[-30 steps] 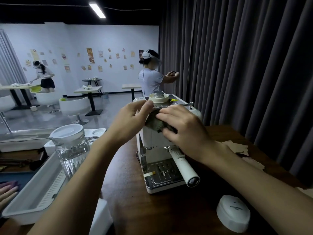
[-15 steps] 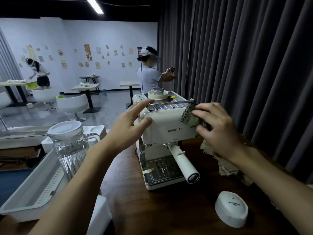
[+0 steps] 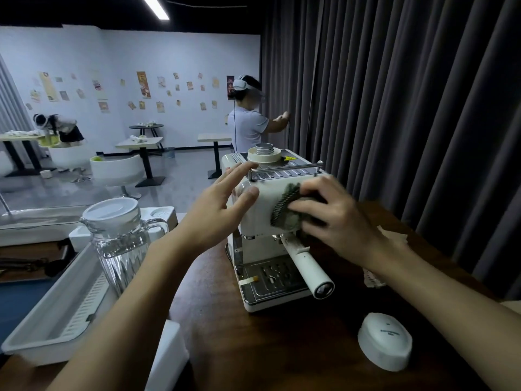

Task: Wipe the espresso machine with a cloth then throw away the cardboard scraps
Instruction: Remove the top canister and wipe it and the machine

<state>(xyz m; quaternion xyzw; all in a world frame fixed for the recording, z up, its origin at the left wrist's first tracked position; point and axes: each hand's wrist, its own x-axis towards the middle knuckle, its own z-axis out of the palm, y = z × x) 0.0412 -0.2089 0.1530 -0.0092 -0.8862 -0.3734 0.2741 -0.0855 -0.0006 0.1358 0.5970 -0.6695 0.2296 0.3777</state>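
My right hand (image 3: 338, 221) has the cloth (image 3: 284, 210) bunched under curled fingers and presses it against the upper front of the espresso machine (image 3: 262, 244). The machine stands on the bench (image 3: 282, 348) straight ahead of me. My left hand (image 3: 222, 210) is spread wide with straight fingers. Its thumb is on the machine's left front corner and its fingertips reach up by the top rail, holding nothing.

The cloth is soft and limp with a knobbly weave. I judge it works best as a wad under flat fingers, since a pinched corner would only flap.

The machine looks rigid, boxy and fairly heavy, but its pale shell is smooth. A sideways wipe could slide it on the wood, so the body is the place to brace it. I would not brace on the thin rail or the handle (image 3: 307, 266) that sticks out toward me, because that could turn under a push.

The cardboard scraps (image 3: 394, 237) lie on the bench to the right of the machine, partly hidden behind my right forearm. I cannot tell how many there are. They look thin, light and torn, so they should be easy to gather into one hand.
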